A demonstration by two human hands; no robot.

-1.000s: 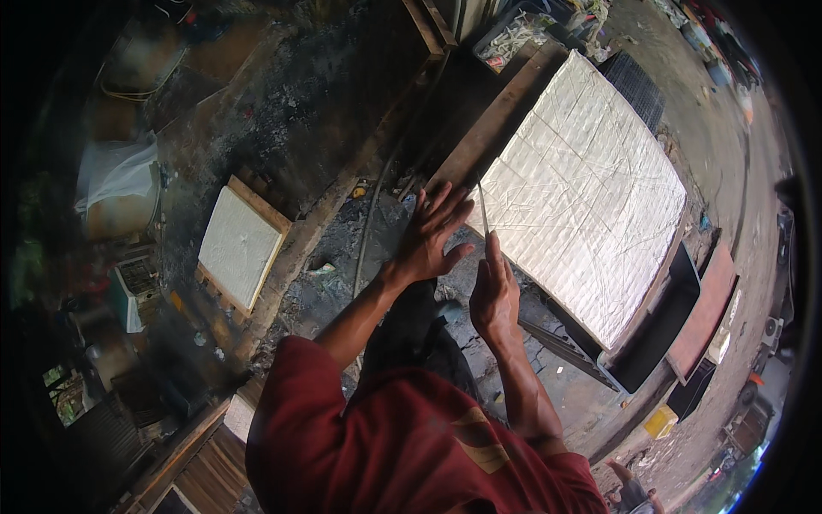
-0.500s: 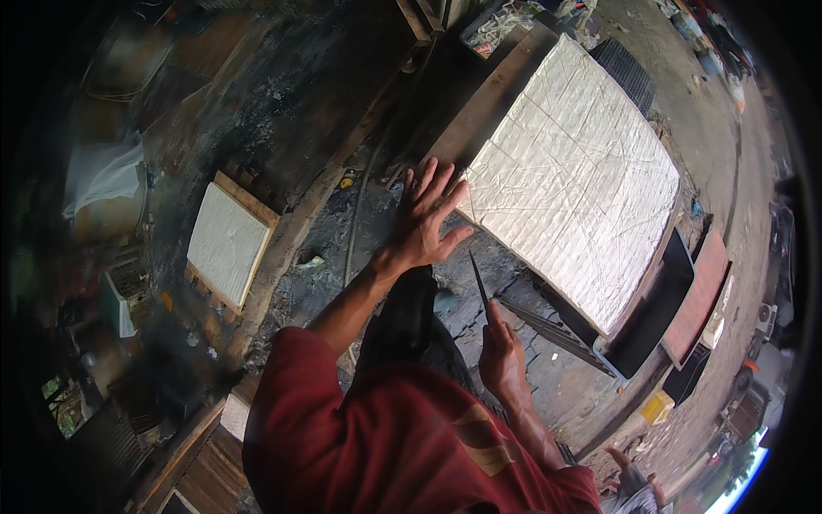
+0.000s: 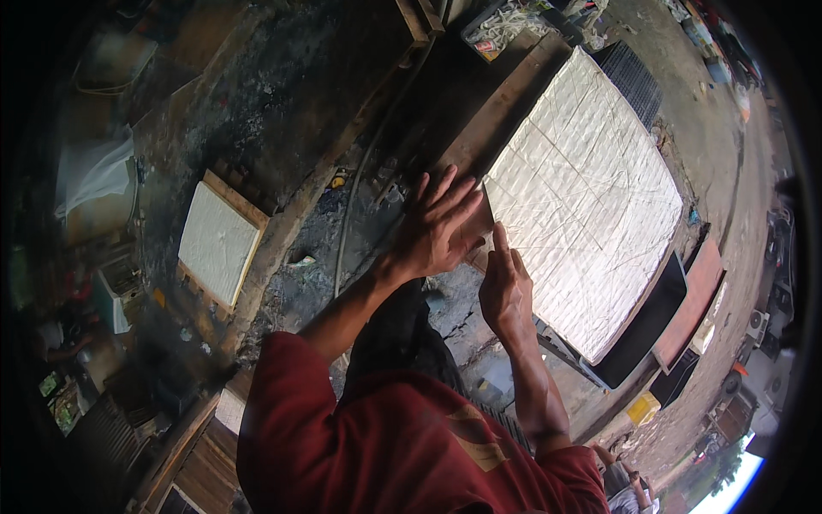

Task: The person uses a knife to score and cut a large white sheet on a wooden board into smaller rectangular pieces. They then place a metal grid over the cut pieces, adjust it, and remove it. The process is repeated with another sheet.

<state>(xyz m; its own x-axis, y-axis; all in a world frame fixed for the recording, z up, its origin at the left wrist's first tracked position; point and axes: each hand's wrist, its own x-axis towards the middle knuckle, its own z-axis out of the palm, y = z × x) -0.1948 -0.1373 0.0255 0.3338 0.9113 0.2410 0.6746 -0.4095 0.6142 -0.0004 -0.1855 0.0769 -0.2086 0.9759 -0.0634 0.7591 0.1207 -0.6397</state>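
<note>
A large white slab (image 3: 591, 206), which looks like tofu, has a creased top crossed by thin straight lines. Along its left side runs a brown wooden plank (image 3: 492, 120). My left hand (image 3: 437, 227) is spread over the plank's near end, beside the slab's left corner; whether it presses down I cannot tell. At the slab's near edge, my right hand (image 3: 507, 295) is closed on a knife, its index finger stretched forward. The knife's thin dark blade shows in the earlier frame; now it is hidden or too fine to make out.
A smaller white slab (image 3: 216, 244) lies on a wooden board at the left. Beyond the large slab's right end are a black tray (image 3: 642, 330), a reddish board (image 3: 692, 300) and a yellow container (image 3: 643, 409). A bin of pale cloths (image 3: 509, 30) stands at the far end.
My right hand has moved forward and up to the slab's near edge, close to my left hand. The left hand has shifted slightly right. The view has shifted a little.
</note>
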